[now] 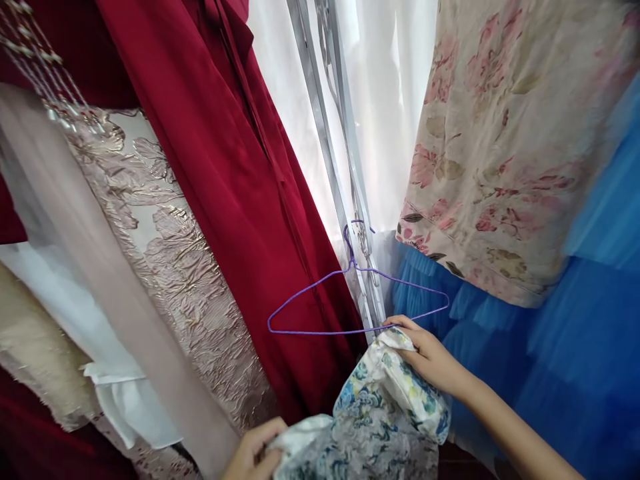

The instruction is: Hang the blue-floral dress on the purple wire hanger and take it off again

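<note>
A thin purple clothes hanger (pixel 320 333) is upright in the middle, its hook in front of grey metal rails; whether the hook catches on them I cannot tell. My right hand (pixel 425 350) is closed at the hanger's lower bar, fingertips on the bar and the thumb against the top of a garment. This floral garment (pixel 380 413), white with blue, green and yellow print, hangs below the bar, bunched and folded. At the bottom edge, my left hand (pixel 255 453) grips the garment's left side, its fingers curled around the cloth and partly out of frame.
A long dark red dress (pixel 215 167) and a textured pinkish brocade garment (pixel 185 267) hang at left. On the right are a beige garment with pink flowers (pixel 490 160) and blue tulle (pixel 575 333). Grey metal rails (pixel 320 120) stand before a white curtain (pixel 390 80).
</note>
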A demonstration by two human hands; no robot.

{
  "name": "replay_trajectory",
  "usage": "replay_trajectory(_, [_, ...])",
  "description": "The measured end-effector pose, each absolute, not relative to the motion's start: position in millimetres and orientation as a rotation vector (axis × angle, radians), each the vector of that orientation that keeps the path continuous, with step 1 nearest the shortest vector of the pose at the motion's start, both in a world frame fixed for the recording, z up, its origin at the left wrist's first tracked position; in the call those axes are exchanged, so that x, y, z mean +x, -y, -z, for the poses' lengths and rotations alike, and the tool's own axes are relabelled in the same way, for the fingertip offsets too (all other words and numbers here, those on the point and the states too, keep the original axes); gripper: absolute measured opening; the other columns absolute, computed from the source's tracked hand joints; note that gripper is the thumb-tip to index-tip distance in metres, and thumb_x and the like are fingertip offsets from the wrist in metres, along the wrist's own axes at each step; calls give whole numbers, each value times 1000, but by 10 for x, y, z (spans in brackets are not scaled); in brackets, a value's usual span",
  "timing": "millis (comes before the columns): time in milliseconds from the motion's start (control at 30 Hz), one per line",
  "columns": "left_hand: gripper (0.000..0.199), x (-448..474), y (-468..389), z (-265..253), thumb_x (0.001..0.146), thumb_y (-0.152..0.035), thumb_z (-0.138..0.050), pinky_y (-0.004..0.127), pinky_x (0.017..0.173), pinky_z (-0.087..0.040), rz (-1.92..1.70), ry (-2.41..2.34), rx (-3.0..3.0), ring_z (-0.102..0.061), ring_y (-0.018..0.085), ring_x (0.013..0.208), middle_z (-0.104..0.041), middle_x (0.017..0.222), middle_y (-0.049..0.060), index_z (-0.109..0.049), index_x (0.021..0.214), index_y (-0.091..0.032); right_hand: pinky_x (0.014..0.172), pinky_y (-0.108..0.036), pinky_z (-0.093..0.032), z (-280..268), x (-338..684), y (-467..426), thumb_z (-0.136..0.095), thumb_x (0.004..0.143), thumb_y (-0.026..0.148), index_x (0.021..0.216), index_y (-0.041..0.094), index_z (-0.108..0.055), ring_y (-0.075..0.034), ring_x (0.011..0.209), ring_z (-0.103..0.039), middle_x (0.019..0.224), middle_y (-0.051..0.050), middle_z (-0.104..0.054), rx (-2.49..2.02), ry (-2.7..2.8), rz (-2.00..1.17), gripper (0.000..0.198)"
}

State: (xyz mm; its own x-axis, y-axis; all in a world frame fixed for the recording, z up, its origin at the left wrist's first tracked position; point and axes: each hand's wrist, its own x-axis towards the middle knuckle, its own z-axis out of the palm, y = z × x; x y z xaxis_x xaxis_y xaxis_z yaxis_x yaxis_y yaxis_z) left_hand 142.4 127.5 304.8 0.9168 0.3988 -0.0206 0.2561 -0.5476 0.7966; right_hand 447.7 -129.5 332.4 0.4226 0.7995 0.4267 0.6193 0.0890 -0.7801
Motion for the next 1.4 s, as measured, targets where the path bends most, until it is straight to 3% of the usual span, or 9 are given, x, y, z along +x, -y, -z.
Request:
replay_trajectory(133, [33, 1468, -1657, -3714, 93, -37, -41, 33, 76, -42, -403, -471, 2676, -57, 24, 81, -61, 77, 4, -58, 71, -20, 97, -32, -44, -3381, 4417, 1342, -48, 100, 22, 99, 23, -68, -23, 110, -61, 128, -4, -56, -1568, 1295, -248, 20])
replay_trajectory(367, [25, 1961, -1829, -4693, 92, -25, -41, 37, 87, -44, -993, -463, 2914, -60, 26, 100, -69, 101, 5, -65, 97, -23, 77, -29, -44, -3492, 4351, 1391, -48, 102, 33, 90, 20, -64, -20, 84, -58, 92, -1, -58, -1507, 1238, -251, 23])
replay_trajectory(633, [19, 2807, -1231, -4737, 95, -21, -46, 33, 97, -47, -1277, -150, 2550, -60, 20, 110, -59, 125, 6, -61, 108, -22, 92, -32, -45, -3488, 4179, 1370, -49, 89, 9, 82, 20, -66, -22, 102, -63, 104, -4, -66, -1401, 1259, -257, 21])
replay_trajectory(700, [22, 2897, -1226, -4636, 94, -30, -56, 31, 83, -49, -1325, -242, 2514, -61, 17, 91, -55, 121, 7, -60, 114, -21, 96, -34, -45, -3494, 4180, 1396, -48, 86, 6, 83, 21, -67, -23, 109, -63, 110, -5, -68, -1409, 1241, -243, 24])
replay_trajectory(800, [16, 2899, -1289, -4515, 91, -36, -63, 27, 67, -44, -1372, -353, 2500, -52, 13, 68, -56, 95, 2, -62, 91, -20, 104, -37, -43, -3502, 4235, 1515, -48, 84, 5, 87, 22, -69, -25, 125, -59, 126, -7, -67, -1439, 1222, -213, 27])
replay_trajectory(900, [29, 2815, -1318, -4454, 93, -35, -62, 26, 66, -39, -1387, -304, 2517, -50, 13, 66, -53, 74, -2, -56, 70, -20, 108, -41, -41, -3489, 4366, 1714, -50, 87, 9, 96, 24, -72, -27, 134, -52, 138, -9, -60, -1502, 1134, 30, 28])
replay_trajectory(1100, [34, 2745, -1205, -4413, 95, -37, -62, 25, 66, -38, -1394, -308, 2524, -50, 12, 63, -52, 65, -3, -57, 66, -19, 115, -46, -34, -3534, 4887, 1951, -56, 93, 25, 97, 24, -76, -31, 146, -37, 148, -9, -52, -1611, 907, 415, 20])
replay_trajectory(1233, [34, 2752, -1179, -4384, 96, -38, -59, 25, 67, -39, -1349, -288, 2543, -52, 13, 65, -54, 68, -1, -62, 68, -18, 108, -46, -43, -3658, 5210, 1829, -53, 95, 33, 106, 22, -74, -31, 128, -58, 138, -10, -64, -1712, 971, 181, 26])
replay_trajectory(1400, [32, 2709, -1273, -4454, 95, -44, -58, 26, 73, -41, -1346, -402, 2624, -57, 15, 72, -60, 76, 0, -66, 76, -20, 80, -39, -53, -3863, 5301, 1836, -59, 92, 40, 89, 17, -72, -26, 84, -68, 87, -5, -76, -1724, 921, 38, 26])
